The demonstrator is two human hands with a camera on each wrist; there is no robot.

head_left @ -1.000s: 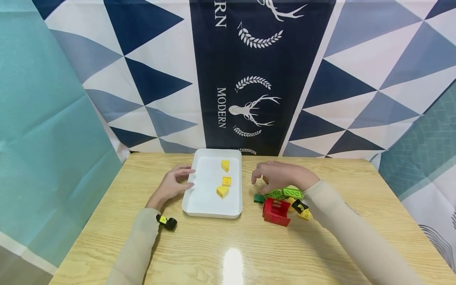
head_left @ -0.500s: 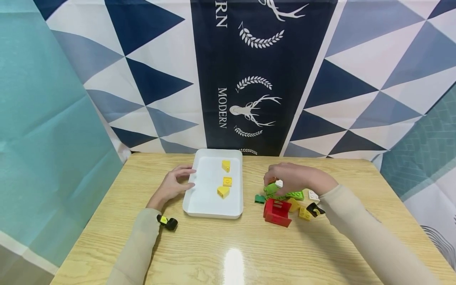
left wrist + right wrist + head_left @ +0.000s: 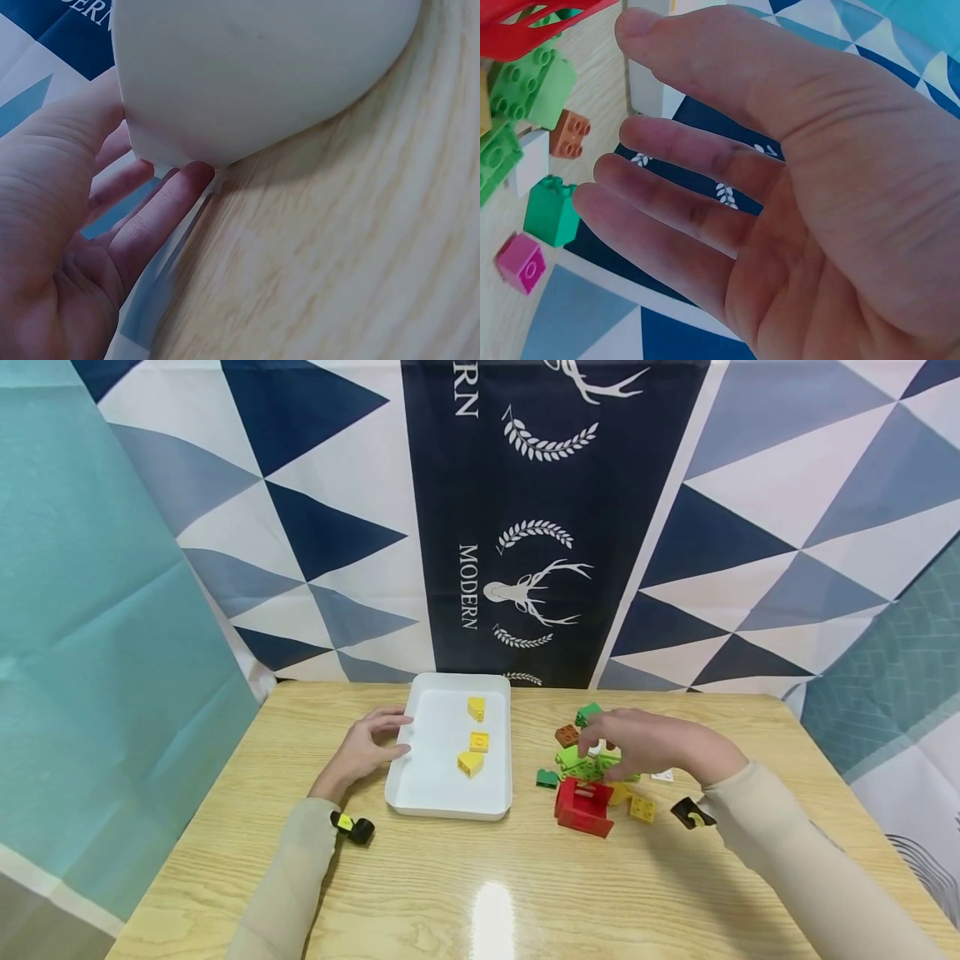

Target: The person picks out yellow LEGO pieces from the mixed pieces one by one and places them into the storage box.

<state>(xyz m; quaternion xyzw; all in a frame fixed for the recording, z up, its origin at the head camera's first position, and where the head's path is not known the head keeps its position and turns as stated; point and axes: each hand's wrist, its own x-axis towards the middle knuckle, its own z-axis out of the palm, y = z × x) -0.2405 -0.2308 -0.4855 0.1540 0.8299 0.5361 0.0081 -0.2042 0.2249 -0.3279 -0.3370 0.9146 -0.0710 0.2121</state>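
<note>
My left hand [image 3: 358, 753] holds the left rim of a white tray [image 3: 397, 802]. Thumb and index fingertips reach over the rim, while other fingers touch the outer wall in the left wrist view. On the tray floor lie three yellow bricks, one of them a flat square piece [image 3: 479, 742]. My right hand [image 3: 645, 739] hovers over a group of toy bricks, fingers spread and holding nothing. Around it are a green brick [image 3: 553, 212], an orange-brown brick [image 3: 567, 735], lime green bricks [image 3: 573, 758] and a red open-fronted piece [image 3: 583, 810]; the hand covers part of the group.
A pink brick [image 3: 522, 262] and a white brick [image 3: 531, 161] show in the right wrist view. A small dark green brick [image 3: 547, 779] sits left of the red piece, and a yellow brick [image 3: 642, 809] to its right. A patterned cloth [image 3: 510, 527] hangs behind the table.
My right hand has moved right across the bricks, uncovering the orange-brown, green and lime green ones. My left hand and the tray have stayed in place.
</note>
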